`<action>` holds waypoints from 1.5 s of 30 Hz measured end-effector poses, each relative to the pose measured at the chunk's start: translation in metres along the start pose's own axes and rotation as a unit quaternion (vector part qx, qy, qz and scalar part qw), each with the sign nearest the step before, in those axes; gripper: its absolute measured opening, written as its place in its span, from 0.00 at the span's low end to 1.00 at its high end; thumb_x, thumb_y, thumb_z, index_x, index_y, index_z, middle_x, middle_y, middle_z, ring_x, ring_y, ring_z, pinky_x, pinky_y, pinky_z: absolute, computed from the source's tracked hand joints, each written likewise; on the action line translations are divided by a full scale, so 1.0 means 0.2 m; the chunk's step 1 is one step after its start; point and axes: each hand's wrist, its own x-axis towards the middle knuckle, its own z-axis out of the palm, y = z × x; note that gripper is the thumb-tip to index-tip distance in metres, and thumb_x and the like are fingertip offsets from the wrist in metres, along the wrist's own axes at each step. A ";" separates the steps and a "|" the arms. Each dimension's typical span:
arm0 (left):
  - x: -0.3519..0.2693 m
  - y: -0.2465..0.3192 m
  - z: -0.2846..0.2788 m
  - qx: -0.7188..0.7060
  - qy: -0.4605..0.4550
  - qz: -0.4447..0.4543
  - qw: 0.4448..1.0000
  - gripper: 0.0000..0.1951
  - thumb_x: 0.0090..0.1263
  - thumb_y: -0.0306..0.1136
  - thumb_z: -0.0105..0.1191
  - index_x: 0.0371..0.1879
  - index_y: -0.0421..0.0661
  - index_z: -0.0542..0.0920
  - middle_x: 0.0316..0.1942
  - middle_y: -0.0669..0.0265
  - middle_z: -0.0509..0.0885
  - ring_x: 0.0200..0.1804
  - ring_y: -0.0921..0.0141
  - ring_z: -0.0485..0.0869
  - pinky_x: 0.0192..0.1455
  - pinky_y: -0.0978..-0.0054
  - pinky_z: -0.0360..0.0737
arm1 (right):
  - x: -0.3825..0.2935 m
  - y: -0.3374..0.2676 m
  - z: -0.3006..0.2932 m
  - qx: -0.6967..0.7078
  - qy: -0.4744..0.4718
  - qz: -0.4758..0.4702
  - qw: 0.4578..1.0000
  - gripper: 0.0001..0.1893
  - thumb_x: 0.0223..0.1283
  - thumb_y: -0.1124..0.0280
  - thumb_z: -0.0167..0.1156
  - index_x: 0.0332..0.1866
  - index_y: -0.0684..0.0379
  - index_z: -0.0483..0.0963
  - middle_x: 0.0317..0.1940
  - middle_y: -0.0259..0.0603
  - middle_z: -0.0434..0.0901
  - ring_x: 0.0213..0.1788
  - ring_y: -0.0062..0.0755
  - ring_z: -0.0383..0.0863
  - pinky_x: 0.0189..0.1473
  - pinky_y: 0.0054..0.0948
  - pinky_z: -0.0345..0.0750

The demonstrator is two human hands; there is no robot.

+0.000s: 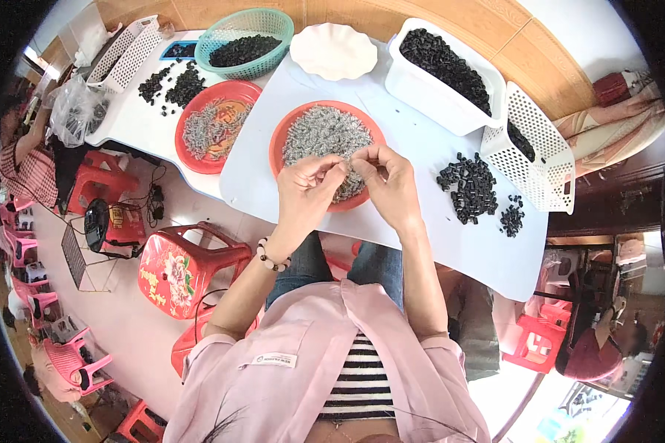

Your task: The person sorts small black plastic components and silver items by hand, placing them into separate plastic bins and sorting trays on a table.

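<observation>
My left hand point(313, 185) and my right hand point(385, 183) meet over the near part of a red plastic bowl point(277, 138) filled with small silvery metal parts point(327, 130). Thumb and forefinger of each hand are pinched, with the fingertips almost touching. Something tiny seems to be between them, too small to name. To the right of the hands, a pile of small black pieces point(468, 188) lies on the pale tabletop point(415, 221), beside a smaller black pile point(512, 216). A beaded bracelet point(271, 257) circles my left wrist.
A white tub point(443, 108) of black pieces and a perforated white basket point(543, 155) stand at right. A scalloped white plate point(333, 51) lies behind the bowl. At left are a second red bowl point(185, 119) and a green basket point(244, 44). Red stools point(172, 271) stand below; another person point(30, 166) sits far left.
</observation>
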 end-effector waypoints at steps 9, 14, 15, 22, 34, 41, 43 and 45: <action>-0.02 0.01 0.00 -0.092 -0.008 -0.039 0.995 0.08 0.69 0.24 0.62 0.44 0.37 0.87 0.30 0.72 0.83 0.31 0.85 0.77 0.31 0.86 0.71 | -0.01 -0.02 0.00 -0.004 0.002 -0.041 0.999 0.06 0.62 0.78 0.64 0.44 0.62 0.80 0.35 0.29 0.82 0.37 0.16 0.77 0.42 0.19 0.74; -0.07 0.10 0.02 -0.204 -0.060 -0.207 0.955 0.11 0.70 0.33 0.63 0.45 0.39 0.87 0.32 0.69 0.86 0.33 0.80 0.82 0.35 0.84 0.78 | -0.08 0.00 -0.07 0.046 -0.008 -0.026 0.999 0.05 0.60 0.80 0.65 0.40 0.63 0.79 0.33 0.33 0.82 0.33 0.17 0.78 0.40 0.21 0.75; -0.08 0.09 0.02 -0.232 -0.093 -0.208 0.946 0.13 0.71 0.37 0.62 0.47 0.41 0.87 0.34 0.67 0.88 0.34 0.77 0.84 0.37 0.81 0.80 | -0.11 -0.01 -0.08 0.099 0.016 -0.023 0.995 0.04 0.60 0.80 0.65 0.39 0.63 0.79 0.32 0.33 0.82 0.34 0.17 0.78 0.40 0.22 0.75; -0.20 0.11 0.09 -0.335 -0.123 -0.282 0.890 0.15 0.71 0.37 0.60 0.50 0.40 0.85 0.39 0.63 0.88 0.37 0.75 0.85 0.39 0.80 0.82 | -0.30 -0.04 -0.14 0.123 0.074 -0.070 0.987 0.06 0.57 0.78 0.69 0.39 0.59 0.81 0.33 0.34 0.83 0.39 0.22 0.77 0.45 0.25 0.73; -0.30 0.05 0.14 -0.253 -0.155 -0.267 0.917 0.12 0.75 0.36 0.56 0.45 0.39 0.86 0.34 0.68 0.86 0.34 0.78 0.81 0.38 0.80 0.79 | -0.45 -0.03 -0.22 -0.162 0.094 -0.154 0.970 0.11 0.46 0.81 0.70 0.36 0.56 0.84 0.34 0.32 0.85 0.40 0.35 0.76 0.45 0.32 0.75; -0.33 0.01 0.17 -0.274 -0.152 -0.309 0.898 0.12 0.74 0.36 0.57 0.45 0.39 0.86 0.34 0.68 0.86 0.35 0.79 0.82 0.38 0.82 0.80 | -0.47 0.03 -0.27 -0.214 0.038 -0.199 0.956 0.11 0.45 0.78 0.71 0.36 0.57 0.84 0.33 0.33 0.84 0.38 0.37 0.76 0.42 0.32 0.76; -0.32 0.01 0.17 -0.282 -0.151 -0.313 0.894 0.13 0.73 0.36 0.58 0.46 0.39 0.86 0.35 0.68 0.86 0.35 0.78 0.82 0.39 0.81 0.80 | -0.45 0.02 -0.29 -0.167 0.020 -0.159 0.973 0.10 0.45 0.78 0.71 0.36 0.58 0.84 0.32 0.35 0.84 0.37 0.37 0.77 0.42 0.31 0.76; -0.33 0.01 0.17 -0.290 -0.150 -0.316 0.891 0.13 0.73 0.36 0.59 0.46 0.39 0.85 0.35 0.67 0.86 0.35 0.78 0.82 0.40 0.81 0.80 | -0.40 0.05 -0.31 -0.133 0.053 -0.128 0.981 0.09 0.47 0.79 0.70 0.36 0.58 0.84 0.31 0.37 0.85 0.36 0.37 0.78 0.42 0.32 0.76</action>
